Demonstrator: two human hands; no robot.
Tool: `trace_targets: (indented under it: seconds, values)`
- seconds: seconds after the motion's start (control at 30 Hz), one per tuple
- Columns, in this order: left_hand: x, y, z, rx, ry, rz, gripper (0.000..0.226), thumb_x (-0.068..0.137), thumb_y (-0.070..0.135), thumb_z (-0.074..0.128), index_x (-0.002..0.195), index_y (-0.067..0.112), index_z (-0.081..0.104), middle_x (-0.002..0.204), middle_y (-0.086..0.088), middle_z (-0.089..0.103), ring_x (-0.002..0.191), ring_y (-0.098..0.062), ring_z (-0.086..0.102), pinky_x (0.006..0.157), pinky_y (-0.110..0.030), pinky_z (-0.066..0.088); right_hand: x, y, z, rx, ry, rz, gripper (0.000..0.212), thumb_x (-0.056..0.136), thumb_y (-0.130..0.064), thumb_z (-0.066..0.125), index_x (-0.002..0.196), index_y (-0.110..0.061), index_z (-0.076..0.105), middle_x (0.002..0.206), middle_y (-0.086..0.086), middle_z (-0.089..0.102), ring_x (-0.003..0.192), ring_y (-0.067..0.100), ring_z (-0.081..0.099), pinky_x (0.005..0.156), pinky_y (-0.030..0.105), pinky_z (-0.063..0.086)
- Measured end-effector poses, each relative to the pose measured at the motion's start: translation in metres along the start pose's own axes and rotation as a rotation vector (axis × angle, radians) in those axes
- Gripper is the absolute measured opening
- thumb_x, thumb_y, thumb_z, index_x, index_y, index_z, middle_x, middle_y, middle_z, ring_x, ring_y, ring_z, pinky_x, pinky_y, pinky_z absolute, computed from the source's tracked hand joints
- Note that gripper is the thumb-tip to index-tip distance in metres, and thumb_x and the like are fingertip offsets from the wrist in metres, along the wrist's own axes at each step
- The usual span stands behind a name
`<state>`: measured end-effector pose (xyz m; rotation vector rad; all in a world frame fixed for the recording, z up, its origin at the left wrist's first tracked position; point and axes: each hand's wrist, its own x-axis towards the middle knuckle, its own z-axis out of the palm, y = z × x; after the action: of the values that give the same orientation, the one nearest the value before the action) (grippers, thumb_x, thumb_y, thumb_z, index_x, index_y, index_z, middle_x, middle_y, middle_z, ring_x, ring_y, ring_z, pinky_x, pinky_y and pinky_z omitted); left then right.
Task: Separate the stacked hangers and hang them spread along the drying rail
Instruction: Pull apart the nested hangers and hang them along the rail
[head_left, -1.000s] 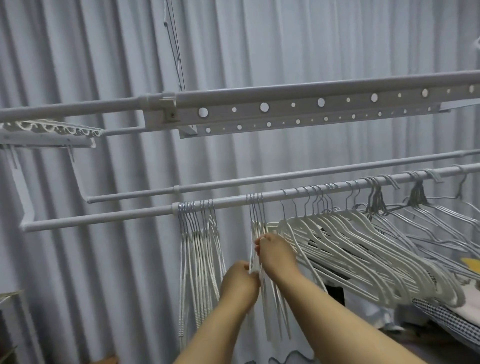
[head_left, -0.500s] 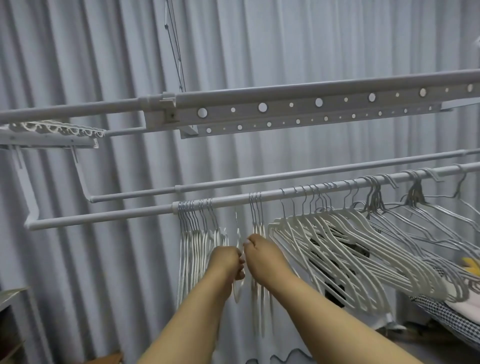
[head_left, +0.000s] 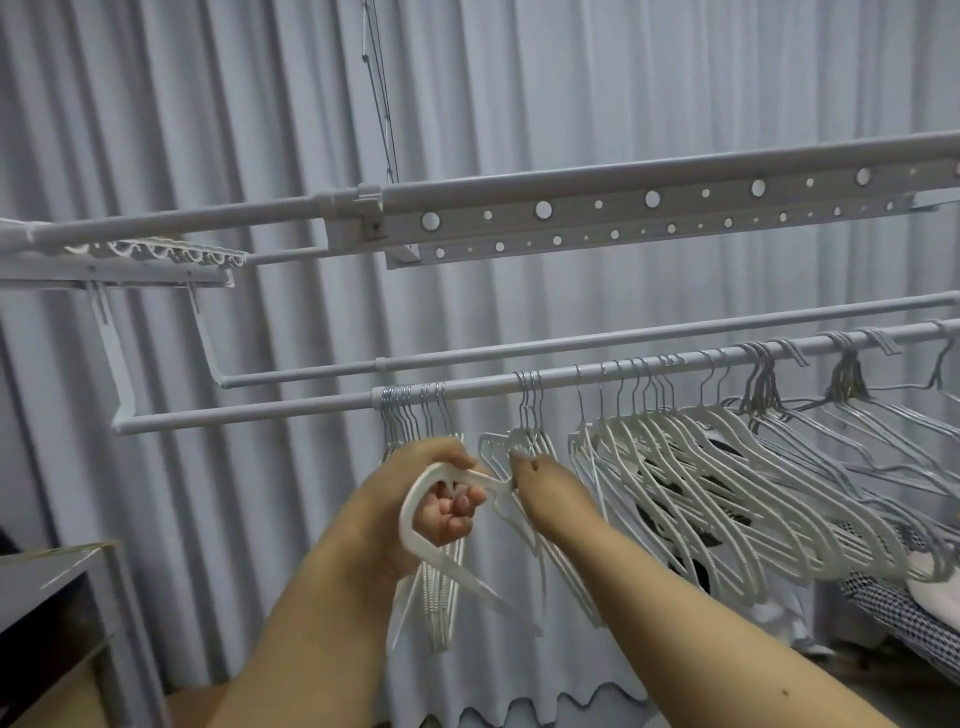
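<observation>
- The person's left hand is curling its fingers around one white plastic hanger, gripping it at the shoulder bend, with the hanger tilted and its far end pointing toward the other hand.
- The right hand is pinching at the small bunch of white hangers hanging from the round grey drying rail; its fingertips are meeting the end of the held hanger, though exactly which wire they are closing on I cannot tell.
- Just left of that bunch, a tight cluster of thin white hangers is hanging by its metal hooks, partly behind the left hand.
- To the right, a long fanned row of white hangers is leaning along the rail, and farther right some grey wire hangers are hooked in clumps.
- A second, thinner grey rail is running just behind, and a perforated grey beam is sitting above both.
- Pleated pale grey curtains are hanging behind everything.
</observation>
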<state>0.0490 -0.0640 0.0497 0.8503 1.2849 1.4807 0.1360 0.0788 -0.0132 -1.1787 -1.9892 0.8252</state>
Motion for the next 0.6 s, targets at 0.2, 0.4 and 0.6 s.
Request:
trace_targets:
  seconds: [0.2, 0.4, 0.6]
  values:
    - [-0.002, 0.01, -0.004, -0.146, -0.038, 0.026, 0.037, 0.087, 0.016, 0.047, 0.1, -0.015, 0.062, 0.064, -0.017, 0.053, 0.039, -0.013, 0.046, 0.034, -0.016, 0.039, -0.002, 0.011, -0.014, 0.455, 0.081, 0.212, 0.032, 0.096, -0.021, 0.04, 0.066, -0.016, 0.049, 0.068, 0.006, 0.052, 0.058, 0.021, 0.051, 0.057, 0.028, 0.043]
    - [0.055, -0.035, -0.025, 0.374, 0.485, 0.331, 0.011, 0.09, 0.009, 0.061, 0.082, 0.009, 0.068, 0.064, 0.005, 0.06, 0.06, -0.019, 0.056, 0.055, -0.022, 0.045, -0.008, 0.028, -0.022, 0.481, 0.323, 0.348, 0.04, 0.095, -0.029, 0.033, 0.072, -0.008, 0.06, 0.072, 0.014, 0.067, 0.075, 0.034, 0.067, 0.076, 0.043, 0.051]
    - [0.063, -0.075, -0.025, 1.322, 0.587, 0.3, 0.055, 0.077, 0.042, 0.065, 0.127, 0.019, 0.057, 0.125, -0.006, 0.056, 0.109, -0.03, 0.061, 0.084, -0.034, 0.051, -0.021, 0.033, -0.037, 0.414, 0.589, 0.383, 0.042, 0.103, -0.032, 0.026, 0.093, -0.005, 0.057, 0.086, 0.013, 0.058, 0.08, 0.031, 0.054, 0.073, 0.035, 0.039]
